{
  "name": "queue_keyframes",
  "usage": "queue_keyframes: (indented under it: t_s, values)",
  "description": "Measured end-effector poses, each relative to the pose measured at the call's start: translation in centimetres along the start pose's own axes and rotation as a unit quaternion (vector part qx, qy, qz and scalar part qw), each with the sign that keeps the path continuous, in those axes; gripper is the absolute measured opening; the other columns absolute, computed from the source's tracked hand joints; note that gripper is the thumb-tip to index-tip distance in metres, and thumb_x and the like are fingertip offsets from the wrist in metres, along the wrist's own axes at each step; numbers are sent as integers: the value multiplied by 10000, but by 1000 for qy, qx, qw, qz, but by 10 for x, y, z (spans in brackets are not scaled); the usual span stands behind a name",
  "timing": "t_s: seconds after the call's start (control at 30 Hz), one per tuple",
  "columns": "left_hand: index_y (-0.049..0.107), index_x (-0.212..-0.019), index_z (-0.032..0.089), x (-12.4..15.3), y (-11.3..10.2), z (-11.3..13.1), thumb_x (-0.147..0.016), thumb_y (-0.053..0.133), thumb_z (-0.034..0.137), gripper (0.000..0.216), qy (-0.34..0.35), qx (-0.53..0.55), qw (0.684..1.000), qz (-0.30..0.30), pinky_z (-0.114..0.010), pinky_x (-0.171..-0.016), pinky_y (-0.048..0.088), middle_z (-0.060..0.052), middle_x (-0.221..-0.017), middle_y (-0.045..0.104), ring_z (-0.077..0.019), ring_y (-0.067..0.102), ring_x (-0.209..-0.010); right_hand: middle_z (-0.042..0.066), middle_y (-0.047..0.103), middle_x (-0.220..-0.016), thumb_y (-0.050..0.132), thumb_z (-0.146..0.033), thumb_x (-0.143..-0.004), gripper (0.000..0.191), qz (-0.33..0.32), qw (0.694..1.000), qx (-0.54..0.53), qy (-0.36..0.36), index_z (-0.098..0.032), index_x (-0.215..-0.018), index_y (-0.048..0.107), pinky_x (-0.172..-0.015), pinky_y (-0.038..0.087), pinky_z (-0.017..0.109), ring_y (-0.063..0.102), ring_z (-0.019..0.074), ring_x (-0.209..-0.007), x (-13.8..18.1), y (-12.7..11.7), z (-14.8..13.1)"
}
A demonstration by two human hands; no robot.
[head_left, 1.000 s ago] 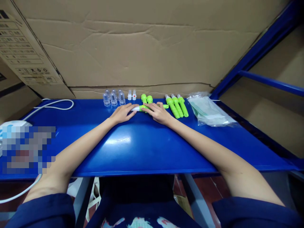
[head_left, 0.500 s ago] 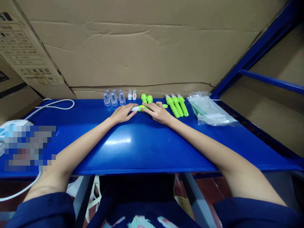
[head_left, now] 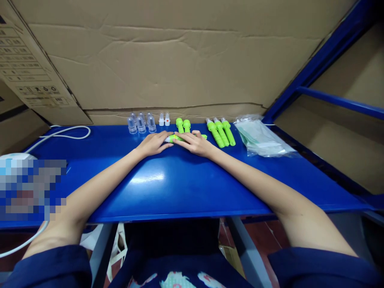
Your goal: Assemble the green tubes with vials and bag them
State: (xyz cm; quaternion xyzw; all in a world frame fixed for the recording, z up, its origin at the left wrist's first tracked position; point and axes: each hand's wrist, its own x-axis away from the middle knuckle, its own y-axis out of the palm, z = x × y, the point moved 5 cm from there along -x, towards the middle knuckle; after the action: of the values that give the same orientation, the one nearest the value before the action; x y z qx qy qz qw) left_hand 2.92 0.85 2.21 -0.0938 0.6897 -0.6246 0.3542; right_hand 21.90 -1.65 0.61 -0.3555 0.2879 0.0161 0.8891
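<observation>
Both of my hands meet over one bright green plastic stick (head_left: pixel 171 138), which looks like a small flashlight and lies sideways near the back of the blue table. My left hand (head_left: pixel 153 145) closes round its pale, clear end. Around its green body my right hand (head_left: pixel 196 144) is closed, and the green tail pokes out to the right. My fingers hide most of the stick. Just behind them stand two green handles (head_left: pixel 183 125). Left of those are two small white pieces with clear tips (head_left: pixel 164 119), one bearing a red dot, and several clear domed caps (head_left: pixel 141 124).
Three green sticks with clear tips (head_left: pixel 221 132) lie side by side to the right, next to a clear plastic bag (head_left: pixel 264 136). Cardboard (head_left: pixel 168 68) walls the back. At left are a white cable (head_left: pixel 69 133) and a blurred-out patch. A blue frame bar (head_left: pixel 339 104) rises at right.
My hands have drawn slightly closer together on the green stick, and less of its pale end shows. The whole view has shifted a little; the other pieces stay in place.
</observation>
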Motion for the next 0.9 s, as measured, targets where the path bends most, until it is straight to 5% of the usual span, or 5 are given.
queue_keyframes:
  t_s: [0.27, 0.5, 0.9]
  values:
    - [611, -1405, 187, 0, 0, -2, -1027, 513, 574, 550, -1, -61, 997, 37, -351, -813, 567, -133, -1190, 759, -293, 761, -1021, 153, 617, -1486, 378, -84, -1062, 485, -11, 999, -35, -14, -189, -1513, 522, -941, 328, 365, 685, 212, -1155, 2, 4, 0]
    - [638, -1357, 129, 0, -3, 2, -1051, 487, 514, 514, 24, -69, 996, 52, -359, -844, 560, -156, -1115, 755, -285, 752, -1004, 183, 630, -1463, 377, -185, -1094, 430, -35, 997, -56, 41, -137, -1485, 548, -965, 339, 381, 696, 232, -1140, -1, 9, 2]
    - [629, -1340, 149, -2, 3, -4, -1059, 456, 492, 475, 19, -12, 999, 40, -355, -860, 569, -147, -1185, 749, -278, 739, -1069, 163, 756, -1147, 355, -244, -1104, 426, -54, 991, -116, 44, -111, -1445, 573, -873, 427, 386, 673, 225, -976, -7, 7, 5]
